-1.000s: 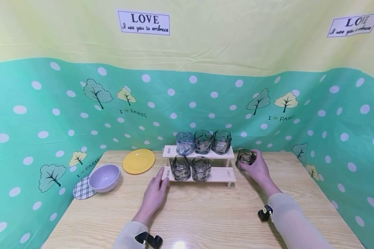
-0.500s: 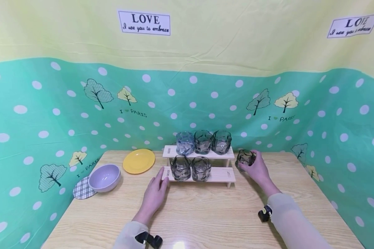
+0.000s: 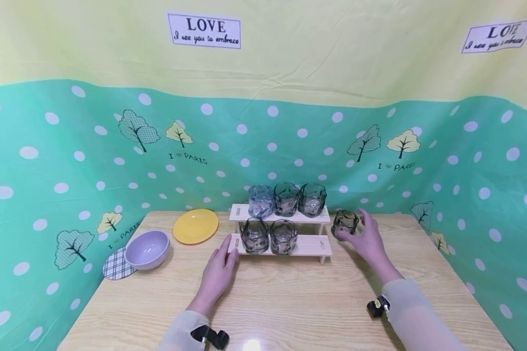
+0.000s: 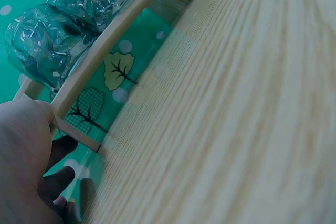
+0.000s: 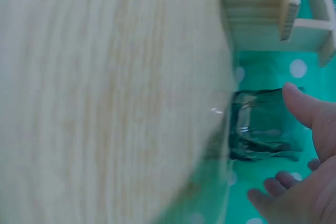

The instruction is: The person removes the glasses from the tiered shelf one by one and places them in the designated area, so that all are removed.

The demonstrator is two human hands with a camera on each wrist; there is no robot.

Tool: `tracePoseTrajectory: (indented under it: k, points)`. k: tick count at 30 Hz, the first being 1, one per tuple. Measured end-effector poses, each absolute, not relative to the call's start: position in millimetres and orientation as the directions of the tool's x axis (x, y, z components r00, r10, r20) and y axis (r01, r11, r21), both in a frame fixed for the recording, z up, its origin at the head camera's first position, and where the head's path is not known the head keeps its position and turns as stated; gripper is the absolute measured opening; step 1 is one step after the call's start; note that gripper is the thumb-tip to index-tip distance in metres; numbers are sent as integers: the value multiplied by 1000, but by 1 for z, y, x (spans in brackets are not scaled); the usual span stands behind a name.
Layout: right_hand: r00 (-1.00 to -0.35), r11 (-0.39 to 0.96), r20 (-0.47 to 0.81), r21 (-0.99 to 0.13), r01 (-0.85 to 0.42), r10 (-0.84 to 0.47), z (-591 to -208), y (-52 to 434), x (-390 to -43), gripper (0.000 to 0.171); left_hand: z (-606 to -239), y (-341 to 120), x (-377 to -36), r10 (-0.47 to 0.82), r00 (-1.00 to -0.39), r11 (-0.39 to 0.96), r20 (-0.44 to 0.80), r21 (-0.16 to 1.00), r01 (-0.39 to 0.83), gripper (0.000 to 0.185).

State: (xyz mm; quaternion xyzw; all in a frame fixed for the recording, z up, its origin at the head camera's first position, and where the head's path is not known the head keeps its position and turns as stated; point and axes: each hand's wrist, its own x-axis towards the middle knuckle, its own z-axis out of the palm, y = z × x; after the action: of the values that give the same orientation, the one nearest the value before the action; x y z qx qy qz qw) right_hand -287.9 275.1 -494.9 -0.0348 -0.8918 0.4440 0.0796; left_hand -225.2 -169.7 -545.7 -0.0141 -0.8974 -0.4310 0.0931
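A two-tier wooden rack (image 3: 309, 246) stands mid-table. Its upper step carries three wavy glasses (image 3: 286, 199), the leftmost bluish; the lower step carries two smoky ones (image 3: 269, 236), seen close in the left wrist view as glasses (image 4: 63, 30). My left hand (image 3: 223, 262) lies flat on the table, fingertips against the left end of the lower step (image 4: 68, 129). Another smoky glass (image 3: 344, 223) stands on the table just right of the rack. My right hand (image 3: 365, 238) sits behind it with fingers spread. In the right wrist view its thumb (image 5: 307, 106) is beside this glass (image 5: 260, 124).
A yellow plate (image 3: 195, 226) lies left of the rack. A lilac bowl (image 3: 147, 249) stands on a checked coaster (image 3: 115, 267) at the table's left edge. A green dotted cloth walls the wooden table (image 3: 290, 302) on three sides.
My right hand has loosened from around the lone glass, its fingers spreading and the wrist drawing back slightly. The glass, the rack and my left hand have stayed in place.
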Motion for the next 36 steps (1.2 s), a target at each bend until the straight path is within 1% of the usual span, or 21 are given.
tracePoseTrajectory:
  k: [10, 17, 22, 28, 36]
  points:
    - [-970, 646, 195, -761, -59, 142, -468, 265, -257, 119, -544, -170, -225, -54, -985, 639, 165, 764, 92, 62]
    - [-965, 638, 244, -759, -128, 96, -452, 245, -236, 115, -545, -170, -225, -55, -985, 634, 164, 768, 92, 62]
    - [-963, 615, 262, -770, -172, 58, -447, 227, -228, 112, -544, -170, -225, -55, -984, 636, 167, 766, 94, 62]
    - [-968, 578, 252, -791, -200, 9, -444, 203, -221, 110, -544, -171, -225, -55, -985, 632, 164, 769, 92, 62]
    - [-967, 525, 250, -818, -233, -40, -447, 171, -221, 110, -544, -169, -225, -56, -984, 631, 170, 769, 97, 61]
